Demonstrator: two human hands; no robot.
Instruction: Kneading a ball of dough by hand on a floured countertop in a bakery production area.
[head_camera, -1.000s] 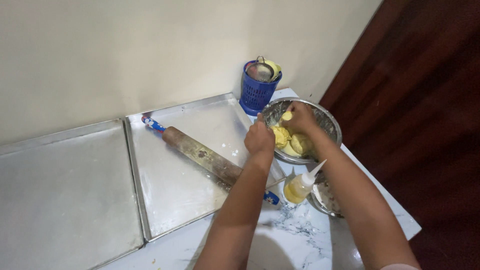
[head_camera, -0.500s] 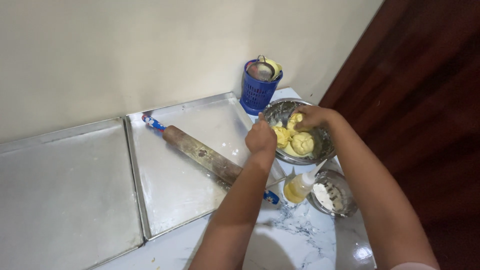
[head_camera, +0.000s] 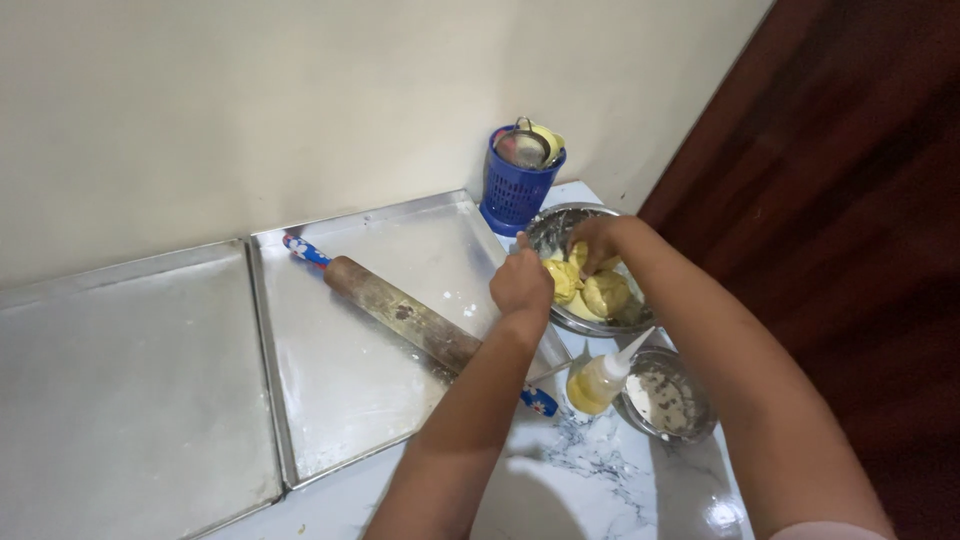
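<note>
A steel bowl (head_camera: 560, 222) at the back right of the counter holds several lumps of yellow dough (head_camera: 606, 295). My right hand (head_camera: 592, 240) reaches into the bowl, its fingers curled on a piece of dough. My left hand (head_camera: 521, 282) sits closed at the bowl's near left rim, touching the dough there; what its fingers hold is hidden. A wooden rolling pin (head_camera: 402, 313) with blue handles lies diagonally on the right metal tray (head_camera: 340, 390), just left of my left forearm.
A second metal tray (head_camera: 120, 400) lies to the left. A blue basket (head_camera: 516, 190) with a strainer stands by the wall. A squeeze bottle of yellow liquid (head_camera: 600, 378) and a small steel bowl of flour (head_camera: 668, 402) sit on the marble counter (head_camera: 590, 480).
My right hand has drawn back a little inside the bowl and closed on dough. My left hand stays at the bowl's rim. The view has shifted slightly.
</note>
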